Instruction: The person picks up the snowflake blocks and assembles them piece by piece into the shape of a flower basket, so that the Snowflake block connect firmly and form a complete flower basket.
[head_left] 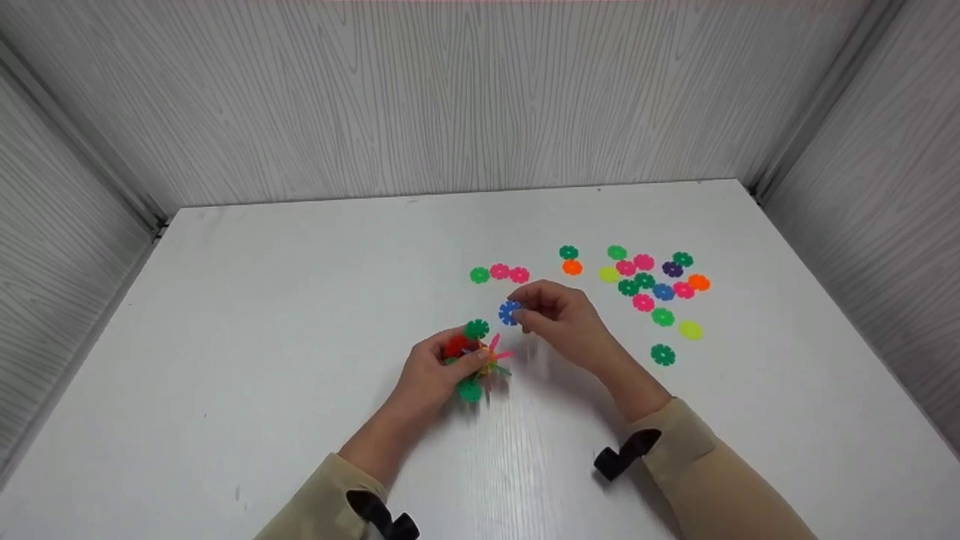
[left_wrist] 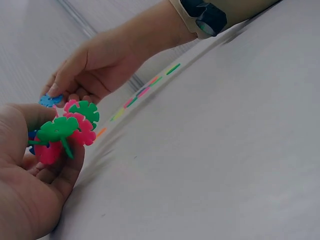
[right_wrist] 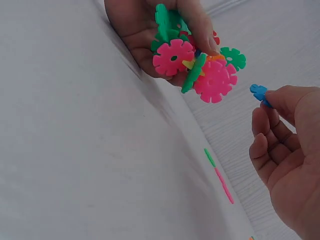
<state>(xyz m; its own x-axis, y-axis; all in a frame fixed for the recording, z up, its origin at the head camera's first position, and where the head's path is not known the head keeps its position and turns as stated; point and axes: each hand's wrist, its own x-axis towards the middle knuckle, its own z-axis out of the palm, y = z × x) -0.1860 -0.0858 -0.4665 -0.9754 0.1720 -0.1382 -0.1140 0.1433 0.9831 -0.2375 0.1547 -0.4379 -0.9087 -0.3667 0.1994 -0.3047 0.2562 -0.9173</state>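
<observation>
My left hand (head_left: 431, 373) grips a cluster of interlocked notched plastic discs (right_wrist: 215, 82) in pink, green, red, orange and yellow. The thumb lies across the cluster, and the curled fingers behind it are partly hidden. Between thumb and fingertips, my right hand (head_left: 562, 319) pinches a single blue notched disc (head_left: 509, 313). In the head view this disc is just above and to the right of the cluster, apart from it. The right wrist view shows the blue disc (right_wrist: 260, 93) nearly edge-on, with a gap to the cluster.
Loose discs lie flat on the white table (head_left: 262, 337). A green disc (head_left: 479, 275) and two pink ones form a short row beyond the hands. A dark green disc (head_left: 568, 252) touches an orange one. Several mixed discs (head_left: 643, 280) spread at the right. Panels stand around the table.
</observation>
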